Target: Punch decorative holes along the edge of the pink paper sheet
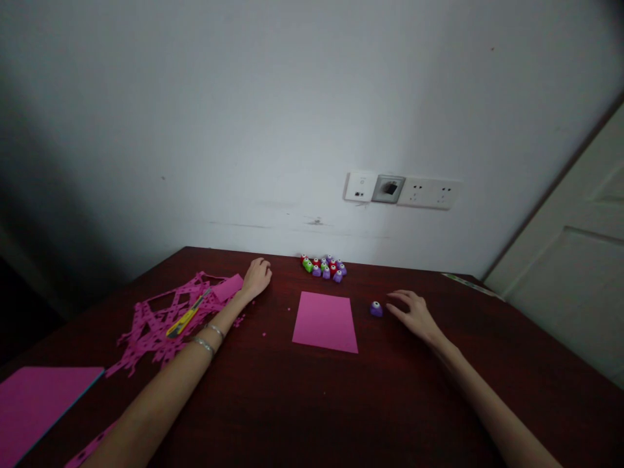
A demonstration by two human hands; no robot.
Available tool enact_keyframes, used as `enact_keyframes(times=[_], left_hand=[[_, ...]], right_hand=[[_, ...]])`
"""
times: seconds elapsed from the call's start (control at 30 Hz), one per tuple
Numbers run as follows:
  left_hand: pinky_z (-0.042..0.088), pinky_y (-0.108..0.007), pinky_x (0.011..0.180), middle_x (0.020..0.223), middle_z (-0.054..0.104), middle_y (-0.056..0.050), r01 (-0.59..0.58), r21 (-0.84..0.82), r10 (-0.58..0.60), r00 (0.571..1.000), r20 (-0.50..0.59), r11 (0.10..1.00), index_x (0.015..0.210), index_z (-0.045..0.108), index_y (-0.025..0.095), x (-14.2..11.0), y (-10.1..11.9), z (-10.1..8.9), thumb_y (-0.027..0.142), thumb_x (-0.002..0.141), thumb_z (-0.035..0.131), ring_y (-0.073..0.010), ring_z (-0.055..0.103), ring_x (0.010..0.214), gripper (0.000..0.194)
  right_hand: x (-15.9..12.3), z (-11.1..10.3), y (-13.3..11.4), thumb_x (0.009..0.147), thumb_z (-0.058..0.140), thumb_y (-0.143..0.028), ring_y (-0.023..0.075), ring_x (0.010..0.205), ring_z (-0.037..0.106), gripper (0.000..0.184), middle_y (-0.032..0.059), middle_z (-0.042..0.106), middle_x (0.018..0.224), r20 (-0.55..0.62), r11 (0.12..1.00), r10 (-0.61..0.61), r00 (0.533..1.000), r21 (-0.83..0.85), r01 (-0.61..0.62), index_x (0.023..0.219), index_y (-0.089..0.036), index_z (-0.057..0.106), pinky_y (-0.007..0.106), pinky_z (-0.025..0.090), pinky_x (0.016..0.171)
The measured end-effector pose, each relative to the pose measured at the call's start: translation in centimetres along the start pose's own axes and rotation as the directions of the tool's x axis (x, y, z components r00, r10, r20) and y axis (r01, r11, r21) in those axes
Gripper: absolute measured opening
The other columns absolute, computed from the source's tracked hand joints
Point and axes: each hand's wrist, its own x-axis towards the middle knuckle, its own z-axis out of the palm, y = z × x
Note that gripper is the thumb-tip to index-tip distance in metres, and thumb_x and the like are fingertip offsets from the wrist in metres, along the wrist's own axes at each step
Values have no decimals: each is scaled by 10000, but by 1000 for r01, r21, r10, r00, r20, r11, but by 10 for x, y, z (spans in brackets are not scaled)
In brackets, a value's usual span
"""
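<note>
The right hand (pixel 409 313), thumb and fingers apart, was right of a small purple one-eyed toy (pixel 376 310). I couldn't tell the grip of the left hand (pixel 257 278).

a white-topped purple craft punch (pixel 376 310) sits upright beside a flat pink sheet (pixel 325 322).

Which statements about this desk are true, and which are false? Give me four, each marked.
1. The right hand grips the single purple piece. False: the hand is open beside it.
2. Two silvery bracelets circle the left arm. True.
3. The yellow cutter lies on the squarish pink sheet. False: it lies on the cut pink scraps, to the left of that sheet.
4. The cluster of small pieces near the wall includes red, green and purple ones. True.
</note>
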Motion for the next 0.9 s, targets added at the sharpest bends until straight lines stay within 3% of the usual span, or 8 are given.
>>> enact_keyframes(times=[0.13, 0.23, 0.63, 0.9], left_hand=[[375, -372, 938, 1070, 523, -105, -88, -136, 94, 995, 39, 987, 889, 603, 144, -5, 24, 8, 153, 779, 424, -233, 452, 1064, 210], [386, -359, 925, 1067, 523, -102, -119, -185, 135, 988, 74, 975, 883, 607, 144, -10, 32, 13, 142, 774, 428, -223, 460, 1038, 210], [388, -338, 887, 995, 553, -83, -170, -212, 195, 976, 100, 962, 954, 566, 146, -17, 38, 12, 129, 797, 402, -197, 467, 973, 227], [383, -346, 883, 996, 558, -69, -166, -184, 189, 975, 116, 969, 956, 562, 164, -17, 41, 9, 119, 796, 400, -202, 464, 974, 232]], right_hand=[[5, -3, -22, 668, 634, -366, 251, 983, 546, 367, 94, 617, 1032, 186, 979, -14, 982, 202, -24, 995, -201, 648, 395, 399, 886], [10, 2, -31, 684, 613, -312, 205, 844, 599, 292, 86, 650, 945, 258, 964, -21, 966, 260, -49, 933, -165, 655, 320, 450, 792], [99, 63, -57, 668, 614, -240, 207, 851, 618, 236, 75, 683, 889, 156, 975, 70, 985, 197, -101, 879, -151, 671, 273, 442, 769], [105, 78, -54, 680, 616, -259, 191, 821, 620, 266, 65, 673, 891, 105, 981, 79, 991, 169, -96, 927, -165, 643, 271, 460, 741]])
